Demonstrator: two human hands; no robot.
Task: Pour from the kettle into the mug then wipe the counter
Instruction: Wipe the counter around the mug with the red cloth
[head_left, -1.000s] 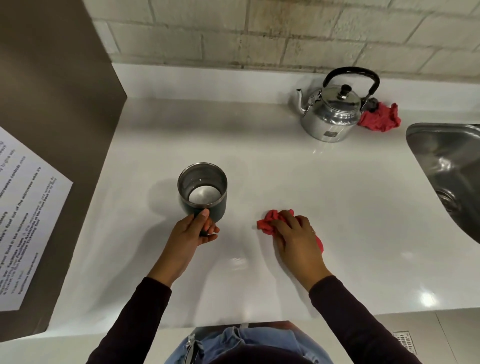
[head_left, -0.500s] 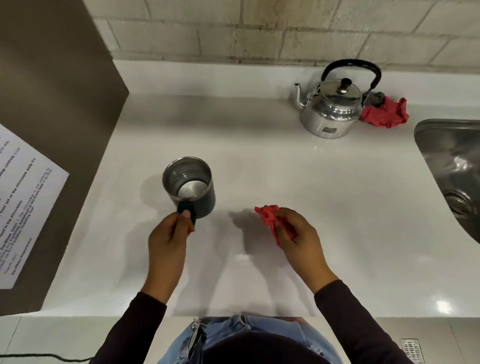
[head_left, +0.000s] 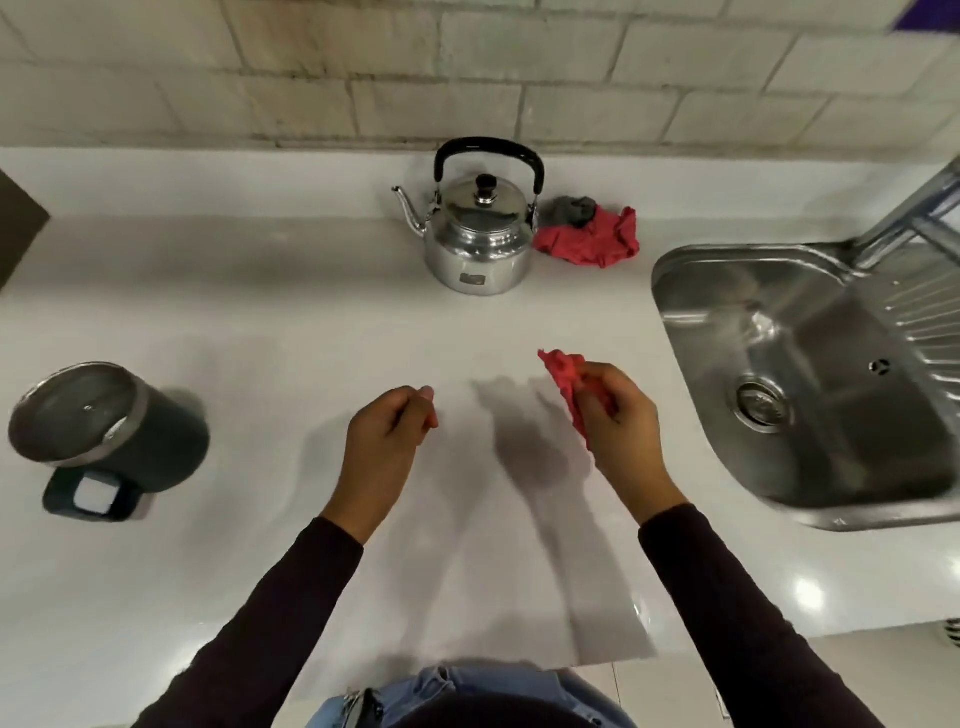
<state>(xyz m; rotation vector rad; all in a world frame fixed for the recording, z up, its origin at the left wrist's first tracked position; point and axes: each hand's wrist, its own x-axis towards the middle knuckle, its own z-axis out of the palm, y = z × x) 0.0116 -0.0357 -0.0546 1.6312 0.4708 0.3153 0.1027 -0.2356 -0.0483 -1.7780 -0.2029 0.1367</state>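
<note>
A shiny steel kettle (head_left: 477, 239) with a black handle stands upright at the back of the white counter (head_left: 291, 332), spout pointing left. A dark mug (head_left: 130, 436) with a steel rim stands alone at the far left, handle toward me. My right hand (head_left: 618, 431) is lifted above the counter and grips a crumpled red cloth (head_left: 563, 376). My left hand (head_left: 387, 441) hovers mid-counter with fingers curled and nothing in it, well to the right of the mug.
A second red cloth with a grey piece (head_left: 592, 234) lies bunched right of the kettle. A steel sink (head_left: 810, 379) with drain and ribbed drainer fills the right side. A brick wall runs behind. The counter's front edge is close to my body.
My left hand let go of the mug's handle and moved away to the right. My right hand lifted the red cloth off the counter. The view shifted right, so the mug now sits far left.
</note>
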